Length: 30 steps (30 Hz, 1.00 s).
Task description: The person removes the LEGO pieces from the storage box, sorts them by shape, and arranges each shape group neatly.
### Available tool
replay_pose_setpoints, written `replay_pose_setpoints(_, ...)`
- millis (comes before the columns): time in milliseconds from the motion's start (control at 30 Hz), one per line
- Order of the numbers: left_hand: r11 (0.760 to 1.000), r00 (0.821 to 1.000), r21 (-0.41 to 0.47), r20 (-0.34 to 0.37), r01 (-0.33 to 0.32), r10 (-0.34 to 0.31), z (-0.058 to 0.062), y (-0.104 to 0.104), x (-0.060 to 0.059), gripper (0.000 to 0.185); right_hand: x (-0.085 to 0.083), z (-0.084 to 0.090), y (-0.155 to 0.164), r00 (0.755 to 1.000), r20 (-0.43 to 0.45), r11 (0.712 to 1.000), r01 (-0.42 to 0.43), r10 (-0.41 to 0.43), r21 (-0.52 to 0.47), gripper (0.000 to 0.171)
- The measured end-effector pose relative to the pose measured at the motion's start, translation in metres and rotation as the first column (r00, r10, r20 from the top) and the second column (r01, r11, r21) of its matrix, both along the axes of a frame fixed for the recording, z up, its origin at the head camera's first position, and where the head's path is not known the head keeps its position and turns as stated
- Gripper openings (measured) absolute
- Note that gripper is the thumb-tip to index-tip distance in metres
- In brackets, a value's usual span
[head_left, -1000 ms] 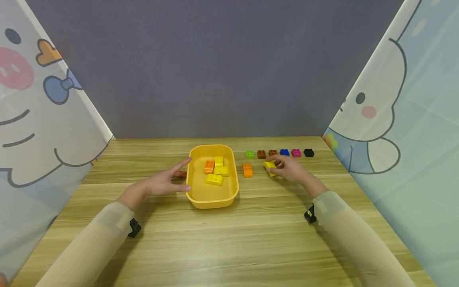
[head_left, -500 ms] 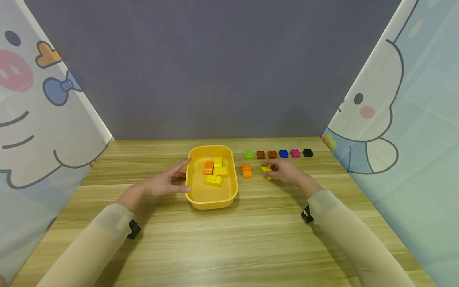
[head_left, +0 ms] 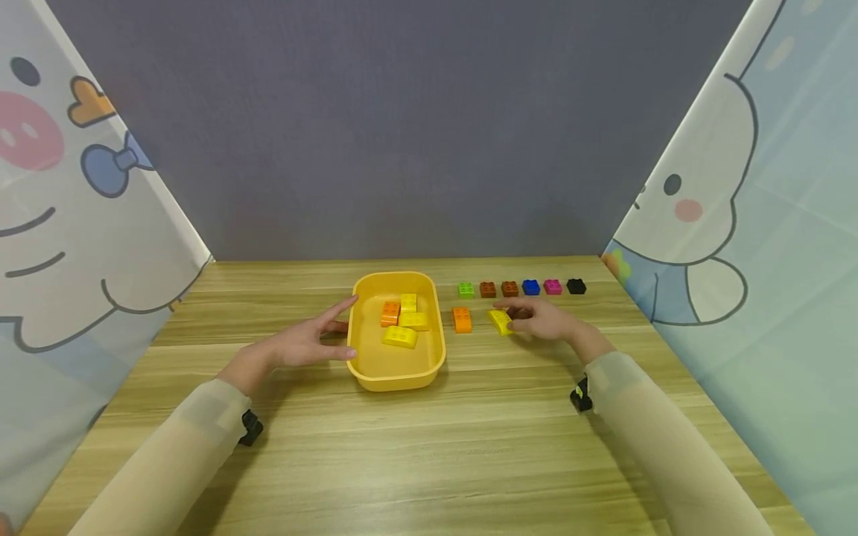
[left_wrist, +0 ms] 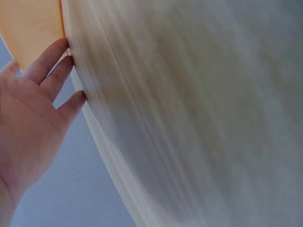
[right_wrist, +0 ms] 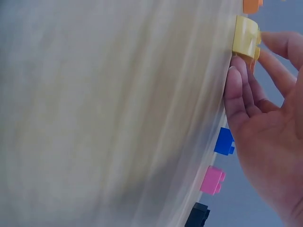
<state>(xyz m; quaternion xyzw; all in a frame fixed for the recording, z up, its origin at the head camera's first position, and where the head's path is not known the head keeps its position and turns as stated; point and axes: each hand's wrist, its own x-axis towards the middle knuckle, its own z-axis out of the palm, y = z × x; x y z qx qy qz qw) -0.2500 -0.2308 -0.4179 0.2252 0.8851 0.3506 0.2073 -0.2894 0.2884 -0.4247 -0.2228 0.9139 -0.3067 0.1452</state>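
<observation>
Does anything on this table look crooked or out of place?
Slightly. The yellow brick at the right hand lies askew, while the orange brick beside it sits square. The back row of small bricks is tidy.
</observation>
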Motion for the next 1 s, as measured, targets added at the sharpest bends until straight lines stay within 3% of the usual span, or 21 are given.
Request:
replay_pose_setpoints(300,1.000,1.000,0.007,0.006,-0.006,0.006,-0.003,-0.001,-0.002,0.111,-0.002,0.001,-0.005,0.999,0.018,0.999,0.028,-0.028,0.034,0.054)
replay_pose_setpoints(1000,1.000,1.000,0.002,0.009,-0.008,0.008,-0.001,-0.001,-0.002,0.111,-0.005,-0.002,-0.019,0.999,0.022,1.000,0.024,-0.024,0.008,0.055)
